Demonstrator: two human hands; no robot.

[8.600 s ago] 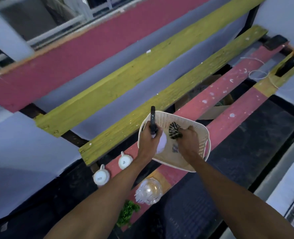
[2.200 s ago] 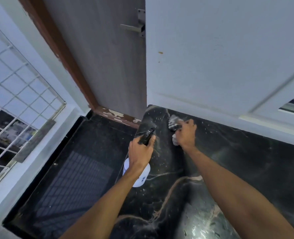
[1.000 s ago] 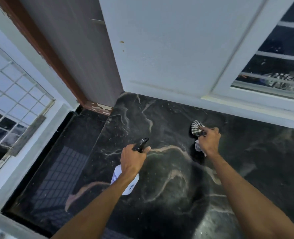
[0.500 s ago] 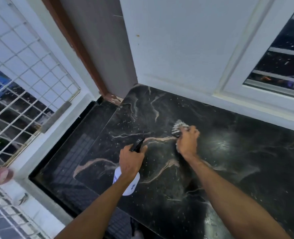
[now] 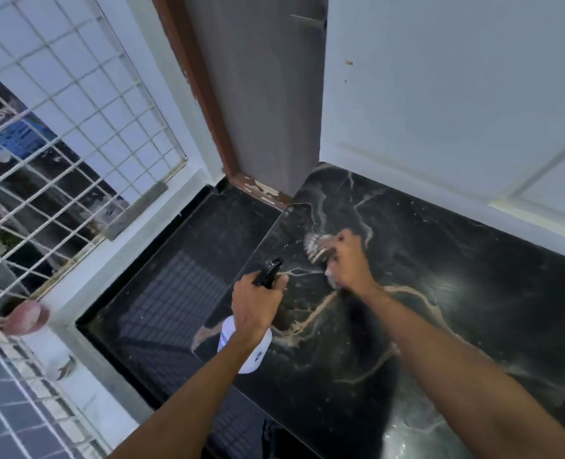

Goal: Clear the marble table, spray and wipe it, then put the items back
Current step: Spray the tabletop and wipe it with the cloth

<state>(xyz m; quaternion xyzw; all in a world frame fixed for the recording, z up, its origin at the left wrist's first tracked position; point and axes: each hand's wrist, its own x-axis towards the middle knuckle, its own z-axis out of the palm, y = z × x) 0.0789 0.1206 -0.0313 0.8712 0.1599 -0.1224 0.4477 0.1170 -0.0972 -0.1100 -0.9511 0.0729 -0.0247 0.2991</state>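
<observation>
The black marble table (image 5: 456, 293) with pale veins fills the right and lower part of the head view; its surface looks wet and speckled. My left hand (image 5: 254, 303) grips a white spray bottle (image 5: 246, 349) with a black trigger head, held over the table's left edge. My right hand (image 5: 349, 260) presses a striped cloth (image 5: 314, 248) onto the marble near the table's far left corner. The cloth is blurred with motion and partly hidden under my fingers.
A white wall (image 5: 440, 94) runs along the table's far edge, with a grey door (image 5: 268, 94) in a brown frame left of it. A dark floor (image 5: 182, 276) lies left of the table. A white metal grille (image 5: 59, 144) closes the left side.
My right hand has swept the cloth from the table's middle leftward and toward the far left corner. The spray bottle stays in my left hand. The view has swung left.
</observation>
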